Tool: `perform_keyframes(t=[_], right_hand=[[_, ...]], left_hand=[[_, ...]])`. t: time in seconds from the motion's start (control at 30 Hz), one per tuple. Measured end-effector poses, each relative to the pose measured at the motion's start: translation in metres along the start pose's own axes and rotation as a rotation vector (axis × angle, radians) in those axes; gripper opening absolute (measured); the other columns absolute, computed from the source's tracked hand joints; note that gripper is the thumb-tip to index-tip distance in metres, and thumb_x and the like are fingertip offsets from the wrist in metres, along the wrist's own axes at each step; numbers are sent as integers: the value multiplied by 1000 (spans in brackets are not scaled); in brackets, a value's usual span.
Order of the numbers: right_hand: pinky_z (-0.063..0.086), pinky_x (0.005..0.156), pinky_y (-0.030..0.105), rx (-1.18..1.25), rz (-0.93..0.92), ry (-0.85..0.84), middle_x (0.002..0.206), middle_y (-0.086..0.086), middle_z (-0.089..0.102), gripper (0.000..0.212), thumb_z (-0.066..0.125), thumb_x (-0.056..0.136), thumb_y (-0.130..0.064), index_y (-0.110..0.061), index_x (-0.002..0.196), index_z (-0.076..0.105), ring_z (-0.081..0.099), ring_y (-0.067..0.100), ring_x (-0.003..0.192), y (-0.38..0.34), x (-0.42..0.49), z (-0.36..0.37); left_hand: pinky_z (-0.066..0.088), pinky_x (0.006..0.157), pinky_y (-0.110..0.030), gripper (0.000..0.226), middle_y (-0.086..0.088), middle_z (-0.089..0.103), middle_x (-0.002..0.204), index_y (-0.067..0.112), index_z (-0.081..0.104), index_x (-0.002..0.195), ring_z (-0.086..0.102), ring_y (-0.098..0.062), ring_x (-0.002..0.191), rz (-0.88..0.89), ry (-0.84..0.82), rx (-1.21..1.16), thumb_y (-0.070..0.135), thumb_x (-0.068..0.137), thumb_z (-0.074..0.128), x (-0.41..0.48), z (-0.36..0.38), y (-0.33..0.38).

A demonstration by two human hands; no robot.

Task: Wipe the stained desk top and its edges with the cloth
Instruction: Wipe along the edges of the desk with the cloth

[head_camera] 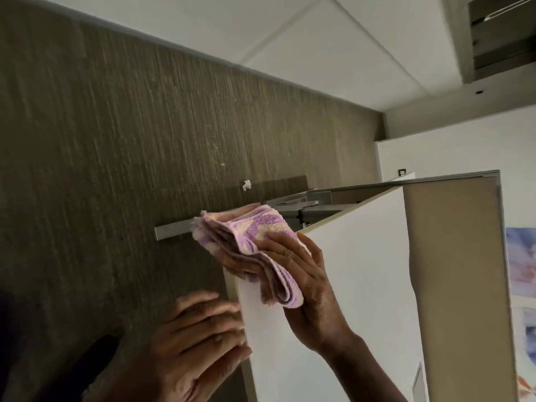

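The view is strongly tilted. A white desk top [356,285] runs from the lower middle up to the right, its pale edge [232,285] facing the dark carpet. My right hand [307,288] grips a folded pink and purple cloth [255,242] and holds it against the desk's near corner and edge. My left hand [200,340] lies flat with fingers spread, pressed against the desk edge below the cloth. It holds nothing.
A dark striped carpet [130,155] fills the left. A grey metal bar [174,230] sticks out beside the cloth. A tan partition panel [452,271] stands at the desk's far side. A small white scrap [246,185] lies on the carpet.
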State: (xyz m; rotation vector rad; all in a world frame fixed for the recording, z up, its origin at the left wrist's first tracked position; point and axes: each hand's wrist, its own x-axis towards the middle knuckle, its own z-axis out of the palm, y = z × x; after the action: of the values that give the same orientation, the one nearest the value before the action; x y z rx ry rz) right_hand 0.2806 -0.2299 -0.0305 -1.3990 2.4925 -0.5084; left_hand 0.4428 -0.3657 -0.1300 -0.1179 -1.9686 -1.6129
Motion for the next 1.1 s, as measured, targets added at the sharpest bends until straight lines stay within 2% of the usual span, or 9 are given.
perform_keyframes(t=[0.17, 0.3, 0.47, 0.53, 0.6, 0.7, 0.83, 0.97, 1.1], right_hand=[[42, 108, 58, -59, 211, 182, 145, -5, 58, 35, 59, 101, -20, -10, 134, 62, 51, 22, 138, 33, -10, -17], [47, 103, 57, 113, 350, 218, 135, 5, 63, 39, 56, 100, -37, -14, 130, 64, 55, 29, 129, 20, 1, -6], [46, 101, 59, 167, 264, 146, 131, -6, 63, 34, 57, 101, -40, -20, 127, 64, 56, 23, 125, -9, 6, 7], [45, 101, 57, 158, 196, 108, 130, -9, 63, 30, 62, 101, -31, -23, 129, 62, 55, 20, 125, -21, 4, 12], [42, 104, 55, 139, 149, 95, 131, -12, 62, 30, 61, 102, -31, -27, 131, 59, 54, 16, 128, -31, 2, 19], [33, 112, 49, 75, 96, 52, 138, -16, 59, 34, 55, 104, -41, -29, 135, 58, 45, 10, 137, -43, -1, 21], [25, 117, 46, 10, 31, -13, 143, -15, 57, 38, 55, 102, -45, -28, 136, 59, 36, 8, 145, -58, -6, 21], [22, 119, 48, 42, 20, -59, 143, -12, 59, 40, 56, 101, -42, -27, 137, 59, 34, 10, 147, -70, -11, 17], [25, 117, 51, 68, 4, -91, 142, -11, 60, 40, 58, 100, -37, -26, 139, 58, 35, 10, 145, -83, -20, 8]], left_hand=[[46, 103, -37, 12, 11, 76, 114, 17, 82, 92, 64, -6, 122, -41, -10, 83, 28, 90, 78, 0, -9, -4], [46, 101, -37, 15, 10, 75, 111, 16, 80, 96, 65, -6, 119, -95, 98, 141, 26, 96, 69, -1, -14, 0], [51, 90, -39, 21, 4, 74, 107, 7, 76, 102, 67, -11, 108, -309, 310, 168, 19, 98, 59, 6, -30, 8], [54, 84, -35, 29, 3, 73, 106, 15, 74, 112, 68, -14, 102, -480, 361, 163, 31, 102, 52, 9, -36, 13], [54, 87, -32, 37, -1, 73, 111, 20, 70, 120, 68, -19, 107, -732, 430, 89, 44, 106, 46, 14, -37, 15], [48, 93, -34, 42, -7, 69, 120, 12, 63, 128, 65, -28, 118, -1035, 543, -140, 40, 104, 44, 22, -35, 12], [50, 97, -46, 64, -13, 71, 119, 12, 54, 136, 68, -29, 108, -1351, 525, -495, 61, 97, 41, 28, -45, 12], [54, 85, -45, 70, -8, 80, 100, 14, 65, 123, 73, -25, 96, -1414, 425, -795, 70, 84, 52, 29, -53, 32], [55, 82, -42, 63, -8, 77, 118, 19, 69, 125, 75, -24, 103, -1361, 297, -791, 68, 87, 55, 37, -56, 60]])
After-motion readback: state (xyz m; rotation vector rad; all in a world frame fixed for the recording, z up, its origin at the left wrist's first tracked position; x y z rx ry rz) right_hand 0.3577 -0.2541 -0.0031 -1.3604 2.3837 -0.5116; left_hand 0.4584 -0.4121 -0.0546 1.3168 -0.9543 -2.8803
